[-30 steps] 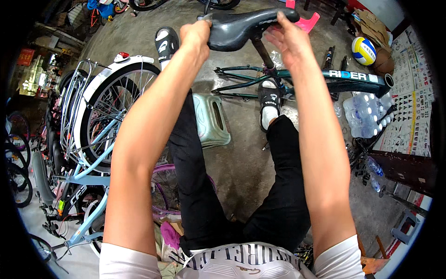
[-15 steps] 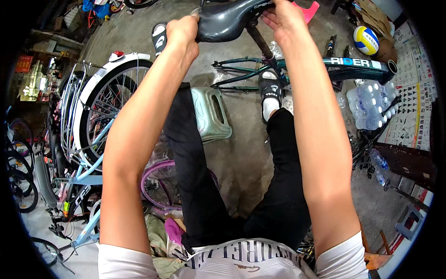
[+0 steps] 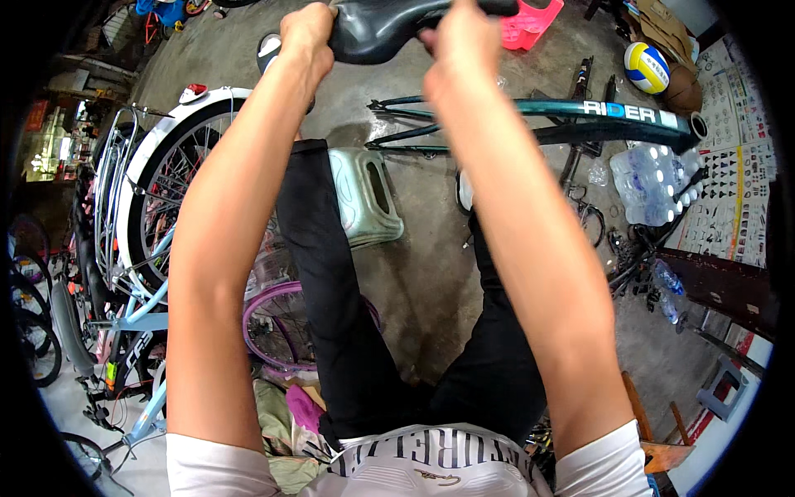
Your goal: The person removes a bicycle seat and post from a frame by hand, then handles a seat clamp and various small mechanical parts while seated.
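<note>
A black bicycle saddle (image 3: pixel 373 33) is at the top edge, partly cut off by it. My left hand (image 3: pixel 308 35) is closed on its wide left end. Over the narrow right part of the saddle lies my right hand (image 3: pixel 465 45), smeared by motion. Its fingers are mostly hidden, so whether it grips the saddle cannot be told. Below, a dark green bicycle frame (image 3: pixel 555 108) lies across the floor, and my right forearm covers its middle. The saddle's post does not show now.
A pale green plastic stool (image 3: pixel 352 215) lies between my legs. A white-fendered bicycle wheel (image 3: pixel 137 153) stands left, a purple-rimmed wheel (image 3: pixel 257 327) below it. At right are packed water bottles (image 3: pixel 650 186) and a volleyball (image 3: pixel 646 68). A pink plastic piece (image 3: pixel 534 25) lies beyond the saddle.
My right hand has moved left across the saddle, from beside its narrow end to in front of it. The saddle sits slightly higher and further left, and its post is now hidden.
</note>
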Demonstrator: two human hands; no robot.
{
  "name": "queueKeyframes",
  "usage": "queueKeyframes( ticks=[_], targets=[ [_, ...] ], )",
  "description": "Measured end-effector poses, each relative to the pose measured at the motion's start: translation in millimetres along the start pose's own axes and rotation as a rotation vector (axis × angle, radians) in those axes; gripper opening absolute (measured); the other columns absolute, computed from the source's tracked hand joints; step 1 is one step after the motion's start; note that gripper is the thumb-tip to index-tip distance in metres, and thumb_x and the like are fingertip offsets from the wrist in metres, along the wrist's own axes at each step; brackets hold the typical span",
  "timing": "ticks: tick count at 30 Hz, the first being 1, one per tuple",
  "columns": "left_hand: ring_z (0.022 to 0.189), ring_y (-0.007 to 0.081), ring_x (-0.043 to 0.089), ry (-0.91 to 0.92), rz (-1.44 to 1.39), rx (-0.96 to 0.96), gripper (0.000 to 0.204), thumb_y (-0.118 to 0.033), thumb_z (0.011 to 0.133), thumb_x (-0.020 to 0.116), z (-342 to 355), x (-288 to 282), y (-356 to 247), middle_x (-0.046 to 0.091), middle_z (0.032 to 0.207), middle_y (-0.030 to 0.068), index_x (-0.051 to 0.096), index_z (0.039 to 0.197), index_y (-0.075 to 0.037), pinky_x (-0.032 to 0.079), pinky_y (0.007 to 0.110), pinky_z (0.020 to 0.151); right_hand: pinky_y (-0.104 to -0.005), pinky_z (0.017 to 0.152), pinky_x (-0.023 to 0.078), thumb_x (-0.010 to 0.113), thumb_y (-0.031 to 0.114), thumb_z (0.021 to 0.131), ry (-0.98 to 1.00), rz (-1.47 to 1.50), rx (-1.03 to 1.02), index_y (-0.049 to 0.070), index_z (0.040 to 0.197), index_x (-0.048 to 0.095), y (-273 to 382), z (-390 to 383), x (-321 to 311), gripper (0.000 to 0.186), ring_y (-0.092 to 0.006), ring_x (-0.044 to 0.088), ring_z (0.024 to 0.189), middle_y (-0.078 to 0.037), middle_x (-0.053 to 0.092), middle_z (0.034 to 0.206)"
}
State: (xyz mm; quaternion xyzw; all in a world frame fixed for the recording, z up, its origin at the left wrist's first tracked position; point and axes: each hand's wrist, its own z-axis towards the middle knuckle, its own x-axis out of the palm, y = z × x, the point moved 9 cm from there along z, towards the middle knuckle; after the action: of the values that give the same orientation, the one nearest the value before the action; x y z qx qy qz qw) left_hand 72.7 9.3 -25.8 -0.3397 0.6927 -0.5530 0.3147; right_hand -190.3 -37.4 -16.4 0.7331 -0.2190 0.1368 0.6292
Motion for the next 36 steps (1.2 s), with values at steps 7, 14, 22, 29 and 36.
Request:
queueKeyframes(
  ticks=[7, 14, 22, 29, 36],
  targets=[
    [0.107, 0.0285, 0.064, 0.105, 0.007, -0.007, 0.045, -0.009, 0.09, 0.067, -42.9, 23.6, -5.9, 0.066, 0.122, 0.0245, 0.056, 0.126, 0.014, 0.048, 0.038, 0.095, -0.0339, 0.066, 0.053, 0.059, 0.034, 0.102, 0.093, -0.05, -0.017, 0.002, 0.105, 0.061, 16.8, 57.9, -19.7, 0.032, -0.0159, 0.062, 0.076, -0.006, 0.064, 0.091],
    [0.104, 0.0261, 0.065, 0.244, -0.039, 0.107, 0.036, -0.009, 0.092, 0.066, 3.1, -4.2, -12.1, 0.069, 0.117, 0.0187, 0.065, 0.124, 0.007, 0.049, 0.035, 0.094, -0.0361, 0.08, 0.052, 0.055, 0.03, 0.103, 0.024, 0.101, 0.146, -0.002, 0.129, 0.046, -6.3, -46.0, 5.4, 0.043, -0.0218, 0.06, 0.099, -0.015, 0.058, 0.118],
    [0.106, 0.0252, 0.064, 0.111, -0.071, -0.018, 0.032, -0.002, 0.09, 0.066, -18.3, 21.3, -11.1, 0.068, 0.118, 0.0201, 0.066, 0.12, 0.009, 0.05, 0.037, 0.092, -0.0314, 0.071, 0.052, 0.06, 0.028, 0.103, 0.014, -0.045, 0.109, 0.004, 0.117, 0.056, 2.0, 33.4, -12.5, 0.029, -0.0155, 0.061, 0.087, -0.006, 0.063, 0.106],
    [0.093, 0.0247, 0.064, 0.128, 0.011, 0.064, 0.035, -0.01, 0.091, 0.068, -27.6, 20.7, -18.9, 0.069, 0.112, 0.0156, 0.065, 0.122, 0.007, 0.049, 0.035, 0.089, -0.0331, 0.073, 0.053, 0.063, 0.03, 0.101, -0.004, -0.053, 0.034, 0.004, 0.114, 0.058, 9.3, 29.8, -18.3, 0.029, -0.015, 0.06, 0.09, -0.005, 0.063, 0.104],
    [0.102, 0.0237, 0.064, 0.165, -0.079, 0.041, 0.031, -0.005, 0.083, 0.07, 19.0, 0.9, -7.4, 0.071, 0.112, 0.0153, 0.071, 0.111, 0.007, 0.047, 0.036, 0.093, -0.0422, 0.105, 0.04, 0.06, 0.022, 0.098, -0.028, 0.03, -0.042, -0.008, 0.129, 0.042, -11.1, -29.0, 8.0, 0.046, -0.0317, 0.055, 0.117, -0.026, 0.056, 0.124]
  ],
)
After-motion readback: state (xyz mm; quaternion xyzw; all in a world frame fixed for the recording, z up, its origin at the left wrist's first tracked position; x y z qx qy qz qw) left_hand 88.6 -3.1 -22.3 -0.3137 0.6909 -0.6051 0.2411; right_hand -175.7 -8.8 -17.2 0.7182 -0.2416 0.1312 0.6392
